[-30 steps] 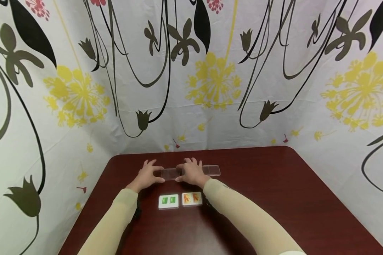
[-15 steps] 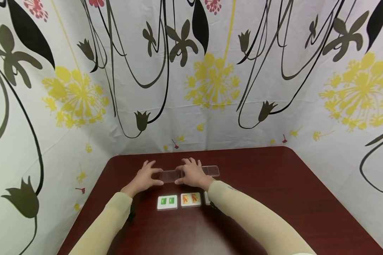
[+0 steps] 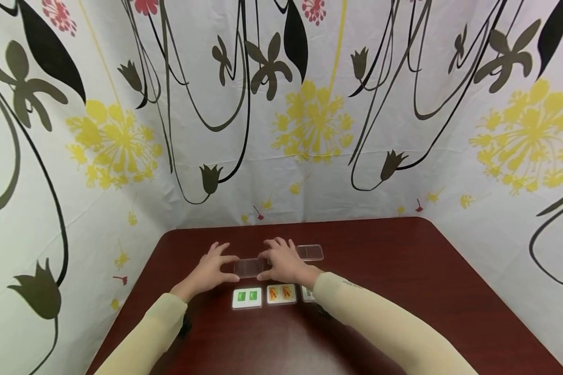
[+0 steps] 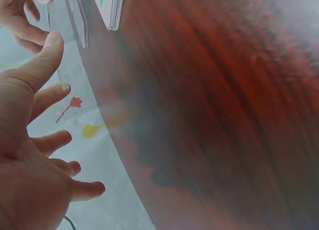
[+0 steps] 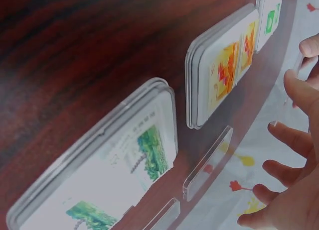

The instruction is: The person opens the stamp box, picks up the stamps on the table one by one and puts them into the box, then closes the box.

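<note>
A thin clear plastic cover [image 3: 249,268] hangs above the dark table, between my two hands. My left hand [image 3: 209,268] pinches its left end with thumb and index finger; the other fingers spread away. At the right end, my right hand [image 3: 283,263] pinches it likewise. Nearer me lie flat clear cases with white cards: one with green pictures [image 3: 247,298], one with orange pictures [image 3: 282,294], and one with green plant pictures [image 5: 149,150], partly hidden by my right forearm in the head view.
Farther back, beyond my right hand, another clear cover [image 3: 310,252] lies on the table [image 3: 379,291]. The right wrist view has two clear covers, one of them [image 5: 207,163] behind the cards. A flower-patterned cloth [image 3: 309,198] hangs behind the table's far edge.
Both hands have brought the clear cover nearer to me, toward the green-picture case. My right forearm has shifted right, so part of the plant-picture case now shows.
</note>
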The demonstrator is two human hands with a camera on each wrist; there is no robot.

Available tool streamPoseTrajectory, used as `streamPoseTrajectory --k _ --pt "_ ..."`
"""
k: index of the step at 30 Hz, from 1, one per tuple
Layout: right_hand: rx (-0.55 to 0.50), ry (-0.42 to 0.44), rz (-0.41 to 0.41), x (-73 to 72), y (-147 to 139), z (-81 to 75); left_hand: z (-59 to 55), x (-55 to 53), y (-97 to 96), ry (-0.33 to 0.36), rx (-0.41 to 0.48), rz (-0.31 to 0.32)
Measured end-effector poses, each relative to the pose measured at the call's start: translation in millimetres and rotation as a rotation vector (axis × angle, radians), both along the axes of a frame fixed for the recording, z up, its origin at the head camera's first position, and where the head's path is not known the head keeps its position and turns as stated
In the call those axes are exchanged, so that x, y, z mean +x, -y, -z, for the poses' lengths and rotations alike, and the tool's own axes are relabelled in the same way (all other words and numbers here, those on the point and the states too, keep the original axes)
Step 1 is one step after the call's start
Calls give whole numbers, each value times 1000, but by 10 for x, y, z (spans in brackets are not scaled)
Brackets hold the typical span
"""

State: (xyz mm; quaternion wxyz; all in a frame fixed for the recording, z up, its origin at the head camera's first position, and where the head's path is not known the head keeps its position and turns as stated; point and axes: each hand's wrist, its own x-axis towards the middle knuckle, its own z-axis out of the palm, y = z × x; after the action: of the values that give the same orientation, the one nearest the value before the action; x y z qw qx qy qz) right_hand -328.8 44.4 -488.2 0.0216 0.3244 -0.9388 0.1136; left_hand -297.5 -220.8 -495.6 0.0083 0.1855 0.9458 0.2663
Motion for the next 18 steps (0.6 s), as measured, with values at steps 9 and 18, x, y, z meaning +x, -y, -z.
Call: streamPoseTrajectory --k 9,18 --pt "-2 -17 -44 137 -13 34 35 149 22 -41 -13 25" --pt "26 -45 -91 288 -7 93 127 324 30 -24 -35 36"
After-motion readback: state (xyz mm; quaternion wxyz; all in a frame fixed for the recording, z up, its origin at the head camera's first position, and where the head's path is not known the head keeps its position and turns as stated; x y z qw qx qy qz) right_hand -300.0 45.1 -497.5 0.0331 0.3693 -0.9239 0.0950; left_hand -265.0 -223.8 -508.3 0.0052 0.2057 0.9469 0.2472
